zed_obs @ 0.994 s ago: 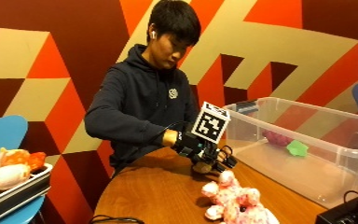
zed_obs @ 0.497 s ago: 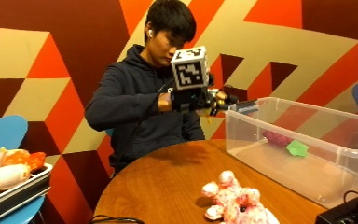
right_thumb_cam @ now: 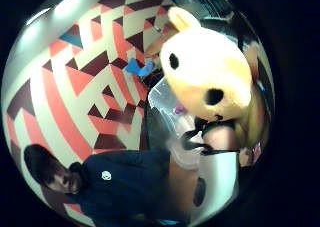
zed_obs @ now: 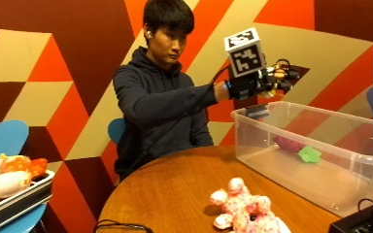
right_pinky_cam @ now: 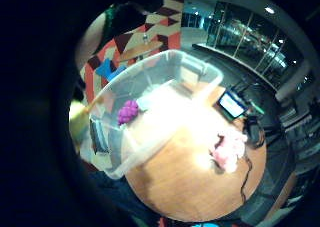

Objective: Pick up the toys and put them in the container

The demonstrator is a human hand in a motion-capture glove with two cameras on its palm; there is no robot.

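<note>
Right hand [zed_obs: 264, 80] raised above bin [zed_obs: 367, 154] rim, fingers curled round yellow plush toy [right_thumb_cam: 207, 74]. Pink toy [zed_obs: 248, 211] on table [zed_obs: 161, 194], 7 o'clock from bin. Purple toy [right_pinky_cam: 127, 111], green toy [zed_obs: 309, 154] inside bin.

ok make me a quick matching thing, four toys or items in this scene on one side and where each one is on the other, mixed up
Things:
1. yellow plush toy
2. pink plush toy
3. purple toy
4. clear plastic container

Places:
A. lying inside the container
B. on the round wooden table, beside the pink plush
C. held in the gloved right hand, above the container
D. on the table, outside the container

Pairs: 1-C, 2-D, 3-A, 4-B
</note>
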